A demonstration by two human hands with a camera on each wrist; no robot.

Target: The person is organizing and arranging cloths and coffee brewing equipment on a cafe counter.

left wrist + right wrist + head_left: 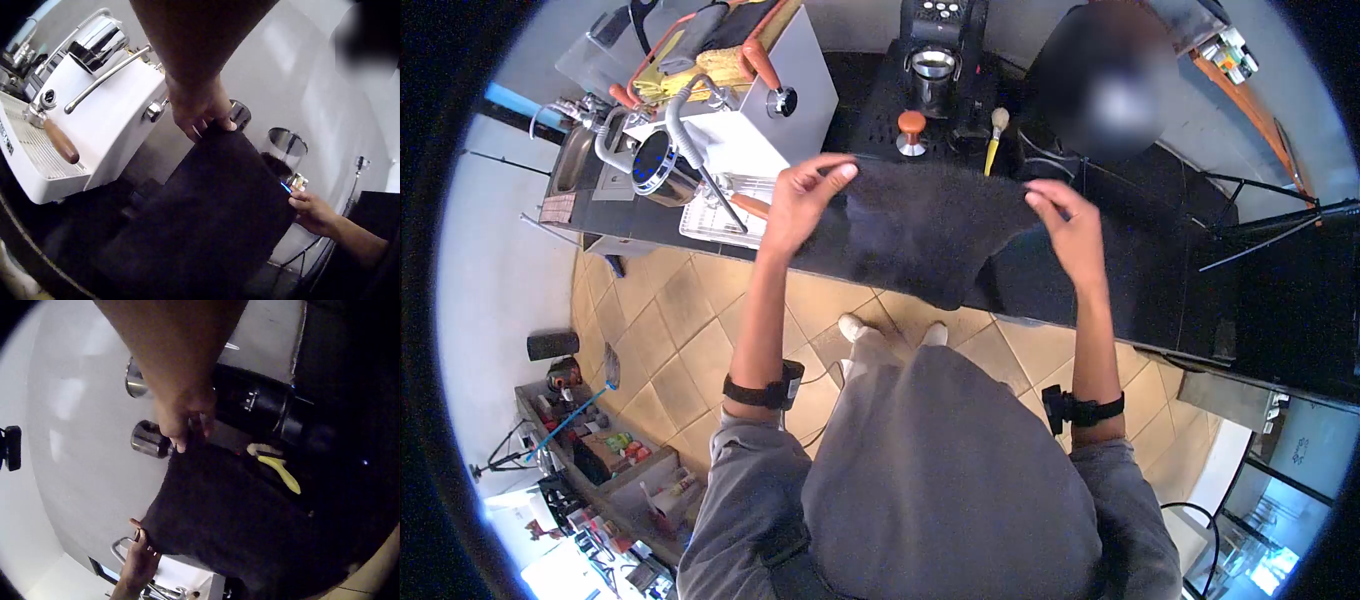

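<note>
A black cloth [920, 215] hangs spread between both hands over the front of the dark counter. My left hand [805, 205] pinches its upper left corner between thumb and fingers. At the upper right corner, the thumb and fingers of my right hand [1072, 230] grip the edge. In the left wrist view the cloth [206, 206] drapes down as a broad sheet from the left hand [203, 109]. Just behind its top edge stand a tamper [911, 130] with an orange-brown knob and a brush [995, 140] with a yellow handle.
To the left is a white espresso machine [820, 80] with a wooden-handled portafilter [61, 140] and a drip tray. A black coffee grinder [945, 30] with a metal cup [932, 80] stands at the back. Thin black stand legs [1250, 225] reach over the counter at right.
</note>
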